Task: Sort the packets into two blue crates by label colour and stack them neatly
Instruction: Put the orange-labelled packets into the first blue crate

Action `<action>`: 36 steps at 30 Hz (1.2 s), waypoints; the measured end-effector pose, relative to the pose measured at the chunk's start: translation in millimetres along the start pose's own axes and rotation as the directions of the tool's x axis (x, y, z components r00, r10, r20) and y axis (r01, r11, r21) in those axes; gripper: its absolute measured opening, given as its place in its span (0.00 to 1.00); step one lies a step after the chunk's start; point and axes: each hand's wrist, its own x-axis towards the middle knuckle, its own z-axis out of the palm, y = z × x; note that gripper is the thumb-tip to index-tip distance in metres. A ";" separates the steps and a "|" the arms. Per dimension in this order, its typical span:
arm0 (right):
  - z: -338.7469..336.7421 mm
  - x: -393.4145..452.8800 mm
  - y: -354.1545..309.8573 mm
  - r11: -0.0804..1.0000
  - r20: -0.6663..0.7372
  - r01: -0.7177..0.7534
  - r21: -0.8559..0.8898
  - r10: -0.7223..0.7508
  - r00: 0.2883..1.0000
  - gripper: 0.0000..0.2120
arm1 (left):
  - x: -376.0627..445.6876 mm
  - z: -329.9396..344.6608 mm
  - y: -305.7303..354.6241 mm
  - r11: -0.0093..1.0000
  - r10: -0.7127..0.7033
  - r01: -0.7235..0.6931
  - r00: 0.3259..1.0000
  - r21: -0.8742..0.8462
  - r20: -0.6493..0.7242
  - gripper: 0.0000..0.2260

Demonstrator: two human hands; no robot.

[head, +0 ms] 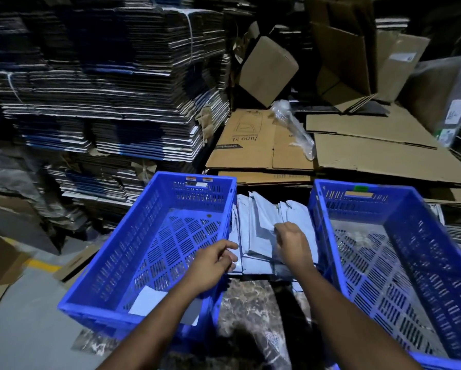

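Flattened cardboard looms behind. My right hand [290, 240] pinches a packet [264, 222] atop the pile between both crates; my left hand [213, 263], fingers curled, steadies the pile's edge. Labels hidden, so I may missort.

Grey packets [261, 231] between two blue crates [154, 252]
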 end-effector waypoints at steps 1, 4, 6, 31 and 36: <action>-8.1 -8.4 -4.7 0.996 -0.074 0.041 0.079 -0.035 0.997 0.14 | 1.8 3.4 2.4 0.997 -0.049 0.049 0.999 -0.057 -0.006 0.11; -37.1 -45.7 -31.3 0.886 -0.212 0.009 0.464 0.101 0.972 0.07 | 11.1 18.6 6.6 0.962 -0.133 0.124 0.991 -0.243 -0.021 0.13; -50.0 -70.3 -49.7 0.572 -0.009 -0.192 0.797 0.329 0.944 0.06 | 12.8 30.8 13.4 0.929 -0.149 0.146 0.989 -0.341 0.015 0.13; -118.7 -104.0 -77.6 0.476 0.115 -0.233 0.848 0.262 0.958 0.26 | -16.1 36.2 55.0 0.878 0.045 -0.141 0.976 -0.457 -0.214 0.15; -89.5 -95.8 -76.8 0.429 0.259 -0.357 0.830 0.269 0.928 0.22 | -12.2 -38.9 32.3 0.974 0.054 -0.132 0.925 -0.186 -0.376 0.09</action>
